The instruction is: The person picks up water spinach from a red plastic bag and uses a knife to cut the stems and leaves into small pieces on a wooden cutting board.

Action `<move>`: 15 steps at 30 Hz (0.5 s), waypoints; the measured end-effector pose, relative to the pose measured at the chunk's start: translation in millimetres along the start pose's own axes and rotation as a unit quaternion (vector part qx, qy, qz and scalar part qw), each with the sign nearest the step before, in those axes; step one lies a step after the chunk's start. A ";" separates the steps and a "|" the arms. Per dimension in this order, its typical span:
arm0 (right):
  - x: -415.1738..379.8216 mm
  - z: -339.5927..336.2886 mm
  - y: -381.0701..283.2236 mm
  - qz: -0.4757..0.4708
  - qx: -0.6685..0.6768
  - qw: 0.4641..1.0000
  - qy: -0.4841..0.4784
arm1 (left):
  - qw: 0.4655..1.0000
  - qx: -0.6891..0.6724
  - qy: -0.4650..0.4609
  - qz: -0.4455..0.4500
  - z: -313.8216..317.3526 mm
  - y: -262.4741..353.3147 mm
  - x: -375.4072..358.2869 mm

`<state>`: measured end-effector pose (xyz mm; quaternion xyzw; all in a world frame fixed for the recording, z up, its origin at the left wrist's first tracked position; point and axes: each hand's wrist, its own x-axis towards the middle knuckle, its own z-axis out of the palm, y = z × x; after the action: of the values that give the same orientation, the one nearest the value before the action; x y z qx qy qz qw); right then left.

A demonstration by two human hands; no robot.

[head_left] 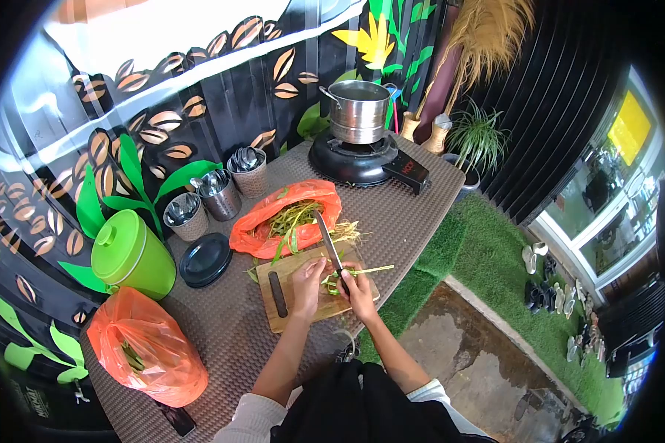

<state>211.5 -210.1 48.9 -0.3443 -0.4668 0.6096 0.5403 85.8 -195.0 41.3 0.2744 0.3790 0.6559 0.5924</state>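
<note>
My right hand is closed around the handle of a knife, whose blade points up and away from me. A thin green stem sticks out to the right from beside that hand. Fingers pinched together, my left hand is just left of the knife; what it holds, if anything, is hidden. Both hands are above a wooden cutting board with a slot in its left end. Small green pieces lie on the board, partly covered by my hands. Behind it, an orange plastic bag lies open around leafy green stems.
A steel pot sits on a black portable stove at the back. Cutlery cups, dark plates, a green lidded container and another orange bag stand left. A phone lies near the front edge.
</note>
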 end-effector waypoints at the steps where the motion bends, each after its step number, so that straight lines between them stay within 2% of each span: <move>1: -0.2 0.4 -0.1 0.011 0.013 1.000 0.004 | 1.000 -0.002 0.001 0.000 -0.6 -1.2 0.6; 4: 3.1 -4.8 9.5 -0.002 -0.032 0.999 -0.003 | 1.000 -0.006 0.012 0.006 -3.0 -8.2 2.6; 15: 0.6 6.1 16.6 -0.008 -0.041 0.998 0.044 | 0.996 -0.024 0.088 0.020 -6.7 -20.3 2.5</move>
<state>200.2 -210.4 35.4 -0.3888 -0.4699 0.5702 0.5504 91.5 -193.5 20.7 0.2093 0.4084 0.6976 0.5502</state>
